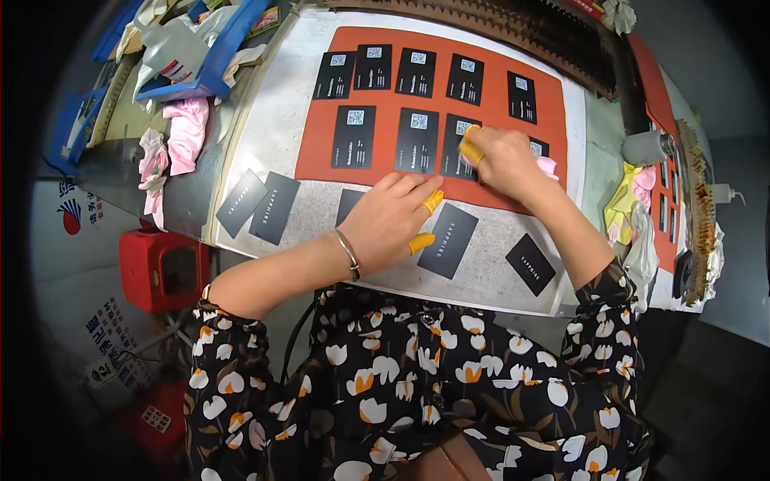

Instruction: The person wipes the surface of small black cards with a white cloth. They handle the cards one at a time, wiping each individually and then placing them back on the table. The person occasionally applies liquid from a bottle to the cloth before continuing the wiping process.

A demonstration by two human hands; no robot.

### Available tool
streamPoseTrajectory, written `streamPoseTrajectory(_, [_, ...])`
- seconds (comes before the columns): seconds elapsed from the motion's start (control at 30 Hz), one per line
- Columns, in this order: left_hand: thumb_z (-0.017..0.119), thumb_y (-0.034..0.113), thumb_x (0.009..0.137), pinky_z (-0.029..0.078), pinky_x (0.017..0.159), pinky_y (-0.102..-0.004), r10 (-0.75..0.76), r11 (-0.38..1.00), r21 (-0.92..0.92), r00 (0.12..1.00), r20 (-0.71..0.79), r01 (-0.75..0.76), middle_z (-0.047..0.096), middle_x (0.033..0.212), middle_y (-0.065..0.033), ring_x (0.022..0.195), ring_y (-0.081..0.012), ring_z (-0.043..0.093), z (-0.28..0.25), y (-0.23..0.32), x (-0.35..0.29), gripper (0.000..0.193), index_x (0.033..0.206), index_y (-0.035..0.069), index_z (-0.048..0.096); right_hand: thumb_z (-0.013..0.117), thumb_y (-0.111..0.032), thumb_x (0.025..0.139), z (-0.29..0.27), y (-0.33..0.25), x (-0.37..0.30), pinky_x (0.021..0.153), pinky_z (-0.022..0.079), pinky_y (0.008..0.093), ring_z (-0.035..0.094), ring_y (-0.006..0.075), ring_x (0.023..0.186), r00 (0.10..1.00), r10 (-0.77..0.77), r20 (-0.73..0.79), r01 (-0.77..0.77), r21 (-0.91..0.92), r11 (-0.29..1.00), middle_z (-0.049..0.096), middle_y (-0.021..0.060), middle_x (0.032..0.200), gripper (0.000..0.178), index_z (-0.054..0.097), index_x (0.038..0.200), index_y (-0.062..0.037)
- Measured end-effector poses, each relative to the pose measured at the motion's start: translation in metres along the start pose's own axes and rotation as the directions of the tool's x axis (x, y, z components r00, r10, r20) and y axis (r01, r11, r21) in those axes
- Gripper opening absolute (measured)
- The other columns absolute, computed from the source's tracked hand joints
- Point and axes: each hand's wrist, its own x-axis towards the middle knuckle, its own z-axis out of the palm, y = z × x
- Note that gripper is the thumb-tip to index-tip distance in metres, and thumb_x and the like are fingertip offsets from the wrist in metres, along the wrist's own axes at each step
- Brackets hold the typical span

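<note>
My right hand (504, 160), with yellow finger cots on its fingertips, is curled over a black card (456, 156) on the orange-red mat (314, 148). A pink cloth (547, 167) sticks out from the far side of that hand; the part inside the fingers is hidden. My left hand (399, 215) lies palm down with fingers stretched out and thumb apart, also in yellow cots. Its fingertips reach the mat's near edge, just below another black card (417, 138). Beneath and beside it are a partly covered card (348, 205) and a dark card with pale lettering (449, 242).
Several more black cards with square codes (354, 138) stand in two rows on the mat. Loose cards (276, 210) lie on the grey surface nearer me. A toothed dark rack (513, 32) borders the far side. Left are a blue bin (233, 48) and pink cloths (188, 132).
</note>
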Motion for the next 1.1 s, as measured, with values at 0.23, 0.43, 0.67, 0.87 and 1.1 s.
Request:
streamPoseTrajectory(0.23, [0.064,0.023,0.076,0.031,0.103,-0.0437,0.008,0.999,-0.039,0.998,-0.070,-0.010,0.046,0.127,-0.0189,0.118,-0.0316,0.044,0.004,0.000,-0.006,0.045,0.110,-0.005,0.053,0.057,-0.010,0.072,0.002,-0.002,0.020,0.053,0.045,0.0434,0.059,0.0330,0.063,0.999,0.007,0.040,-0.008,0.017,1.000,0.058,0.0140,0.064,0.006,0.055,0.074,-0.0050])
streamPoseTrajectory(0.43, [0.064,0.020,0.074,0.031,0.099,-0.0420,-0.018,0.999,-0.052,0.999,-0.035,0.016,0.047,0.127,-0.0170,0.116,-0.0303,0.045,-0.002,0.003,-0.004,0.045,0.110,-0.004,0.052,0.057,-0.009,0.071,-0.047,-0.012,-0.036,0.054,0.046,0.0419,0.059,0.0328,0.062,0.981,0.032,0.190,-0.029,-0.016,0.999,0.058,0.0134,0.065,0.004,0.055,0.073,-0.0047])
streamPoseTrajectory(0.67, [0.066,0.022,0.071,0.034,0.093,-0.0389,0.074,0.989,-0.120,0.993,-0.087,-0.084,0.044,0.128,-0.0146,0.112,-0.0282,0.043,0.017,0.025,0.034,0.051,0.113,-0.003,0.051,0.058,-0.010,0.075,-0.041,0.021,-0.059,0.055,0.044,0.0411,0.058,0.0314,0.066,0.995,0.054,0.087,-0.053,-0.012,0.998,0.059,0.0138,0.071,0.008,0.055,0.081,-0.0049])
streamPoseTrajectory(0.87, [0.066,0.022,0.073,0.037,0.093,-0.0376,0.056,0.997,-0.046,0.998,0.009,-0.056,0.045,0.128,-0.0153,0.108,-0.0287,0.045,0.018,0.029,0.035,0.047,0.109,-0.006,0.052,0.055,-0.008,0.074,-0.018,0.035,-0.037,0.052,0.043,0.0437,0.058,0.0330,0.064,0.999,0.053,-0.009,-0.053,-0.066,0.996,0.059,0.0140,0.068,0.007,0.052,0.077,-0.0031])
streamPoseTrajectory(1.1, [0.065,0.017,0.074,0.033,0.101,-0.0402,0.013,0.992,-0.125,1.000,-0.002,-0.013,0.045,0.129,-0.0156,0.119,-0.0289,0.043,0.017,0.027,0.029,0.042,0.108,-0.004,0.053,0.057,-0.008,0.070,-0.022,0.027,-0.025,0.054,0.045,0.0425,0.058,0.0334,0.062,1.000,0.006,0.021,-0.006,-0.010,1.000,0.057,0.0142,0.063,0.006,0.053,0.073,-0.0042])
